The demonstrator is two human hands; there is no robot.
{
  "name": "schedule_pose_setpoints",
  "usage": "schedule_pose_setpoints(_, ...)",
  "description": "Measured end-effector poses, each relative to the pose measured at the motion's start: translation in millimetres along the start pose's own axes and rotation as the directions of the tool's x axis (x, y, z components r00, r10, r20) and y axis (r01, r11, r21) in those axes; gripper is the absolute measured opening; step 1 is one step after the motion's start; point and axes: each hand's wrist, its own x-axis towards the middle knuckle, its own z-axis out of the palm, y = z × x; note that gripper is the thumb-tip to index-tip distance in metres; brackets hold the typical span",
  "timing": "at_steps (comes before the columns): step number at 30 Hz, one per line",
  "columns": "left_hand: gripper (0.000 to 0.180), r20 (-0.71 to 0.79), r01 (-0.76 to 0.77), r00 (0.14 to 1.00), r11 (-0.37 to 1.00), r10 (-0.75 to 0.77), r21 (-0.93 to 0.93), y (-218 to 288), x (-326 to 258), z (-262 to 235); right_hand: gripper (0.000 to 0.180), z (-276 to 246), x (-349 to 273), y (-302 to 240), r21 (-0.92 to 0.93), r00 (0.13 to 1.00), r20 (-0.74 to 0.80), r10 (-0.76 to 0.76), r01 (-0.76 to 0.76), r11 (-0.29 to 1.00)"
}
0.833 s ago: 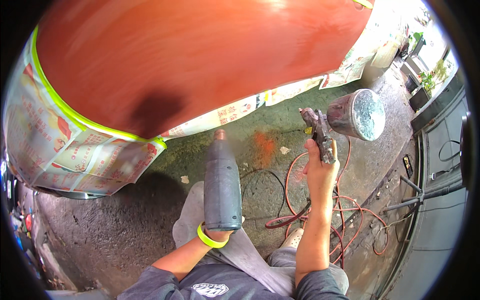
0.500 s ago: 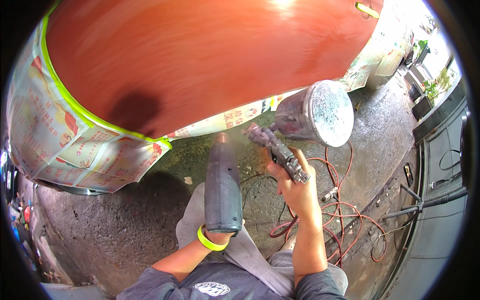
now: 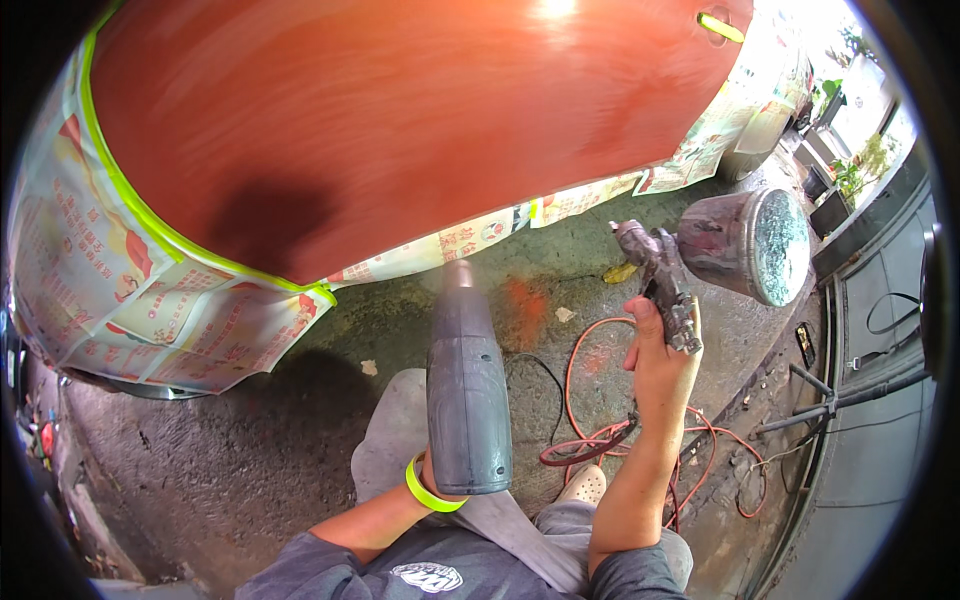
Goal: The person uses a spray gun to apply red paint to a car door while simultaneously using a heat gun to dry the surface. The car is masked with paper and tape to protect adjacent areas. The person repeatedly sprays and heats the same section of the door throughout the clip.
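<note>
My left hand (image 3: 432, 474), mostly hidden under the tool's body, is closed on a dark grey heat gun (image 3: 468, 400) whose metal nozzle points at the lower edge of an orange-red car panel (image 3: 420, 130). Out to the right, my right hand (image 3: 655, 345) grips a paint-stained spray gun (image 3: 662, 268) with a large, smeared cup (image 3: 715, 240) tilted on it. The spray gun is apart from the panel. Sheets of printed masking paper (image 3: 215, 300) border the panel, edged with yellow-green tape (image 3: 150, 215).
A red air hose (image 3: 575, 375) lies looped on the wet concrete floor (image 3: 230, 460) near my shoe (image 3: 583, 487). Along the right stands a grey metal wall or gate (image 3: 870, 400) with a bar frame (image 3: 815, 410). Potted plants (image 3: 850, 180) are at the far right.
My right hand has swung the spray gun and its cup to the right, away from the heat gun. The heat gun has shifted slightly right and toward me.
</note>
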Motion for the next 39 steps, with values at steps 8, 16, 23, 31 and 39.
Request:
schedule_pose_setpoints(8, 0.026, -0.563, -0.004, 0.787, 0.914, 0.253, 0.406, -10, 3, 51, 0.04, 17, -8, -6, 0.027, 0.988, 0.154, -0.023, 0.02, 0.999)
schedule_pose_setpoints(16, 0.028, -0.48, -0.19, 0.877, 0.943, 0.038, -0.273, -11, -5, 47, 0.05, 22, -17, -36, 0.09, 0.902, 0.431, 0.012, -0.056, 0.994)
schedule_pose_setpoints(23, 0.023, -0.604, 0.013, 0.783, 0.966, 0.15, 0.256, -15, -3, 54, 0.042, -1, -1, -26, 0.079, 0.995, 0.081, -0.052, 0.046, 0.996)
schedule_pose_setpoints(31, 0.02, -0.491, -0.059, 0.87, 0.997, 0.029, -0.045, -12, 15, 63, 0.04, -9, 11, -27, 0.04, 0.998, -0.043, -0.054, 0.055, 0.998)
schedule_pose_setpoints(39, 0.028, -0.643, -0.03, 0.757, 0.989, 0.116, 0.143, -21, 4, 66, 0.049, 17, 7, -50, 0.201, 0.934, 0.303, -0.188, 0.131, 0.971)
